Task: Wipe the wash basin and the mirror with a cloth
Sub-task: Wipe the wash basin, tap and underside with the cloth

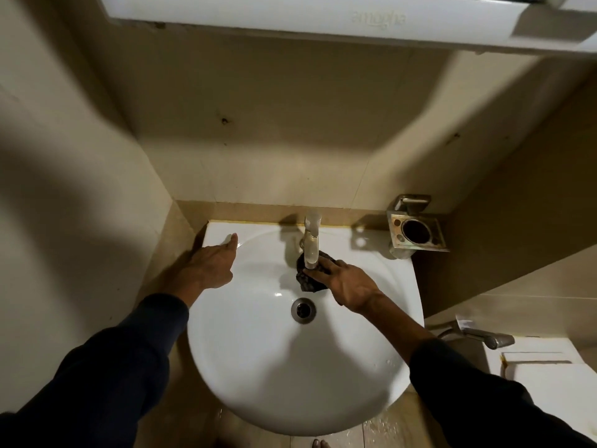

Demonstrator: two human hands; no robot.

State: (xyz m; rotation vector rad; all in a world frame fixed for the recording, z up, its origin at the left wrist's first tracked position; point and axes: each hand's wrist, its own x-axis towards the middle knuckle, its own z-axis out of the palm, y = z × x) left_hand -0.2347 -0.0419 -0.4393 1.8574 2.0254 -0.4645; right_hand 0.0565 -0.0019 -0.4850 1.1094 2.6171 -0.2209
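Basin (pixel 258 367) white, under cabinet (pixel 323 21) faintly lettered "amogha". Cloth (pixel 308 279) dark, bunched inside the bowl beneath tap (pixel 311 240), pressed by right hand (pixel 349 286), fingers straight. Left hand (pixel 211 265) on rim, fingers extended together.

Basin (pixel 258 367): glossy white ceramic, smooth, with bright highlights near the metal drain (pixel 303 311). Tap (pixel 311 240), behind the drain: pale metal, dull sheen. Cloth (pixel 310 276), below the tap: dark, matt, crumpled fabric. Holder (pixel 416 232), right of the tap: tarnished metal with rusty patches. Wall (pixel 258 150), behind the basin: beige tile, smooth, faintly speckled. Sleeves (pixel 106 376): dark matt fabric.
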